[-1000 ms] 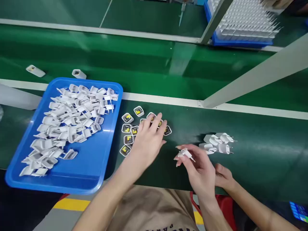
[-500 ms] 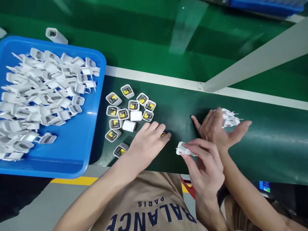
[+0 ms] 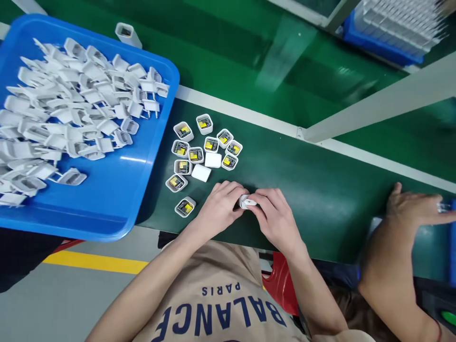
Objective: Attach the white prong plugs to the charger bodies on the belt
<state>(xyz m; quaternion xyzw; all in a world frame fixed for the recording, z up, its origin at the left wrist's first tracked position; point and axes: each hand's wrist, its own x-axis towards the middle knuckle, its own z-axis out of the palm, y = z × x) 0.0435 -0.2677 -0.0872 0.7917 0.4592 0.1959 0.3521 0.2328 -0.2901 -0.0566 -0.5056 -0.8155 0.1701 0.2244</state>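
My left hand [image 3: 223, 206] is closed around a white charger housing [image 3: 242, 201] at the table's near edge. The fingers of my right hand [image 3: 276, 213] pinch a white plug cap [image 3: 251, 203] against the housing's end. How far the two parts sit together is hidden by my fingers. Left of my hands stand several open white charger housings [image 3: 185, 207] with yellow and black parts inside. Among them are two white housings [image 3: 201, 173] whose openings do not show.
A blue tray [image 3: 142, 190] heaped with white plug caps [image 3: 96, 97] stands at the left. One housing [image 3: 128, 34] sits behind it. A co-worker's hand [image 3: 409, 209] holds clear or white pieces at the right. A slanted post [image 3: 377, 102] rises beyond the green table [image 3: 306, 190].
My right hand has brought the plug cap leftward to the housing in my left hand. The co-worker's hand has moved right with the white pieces. The view has shifted.
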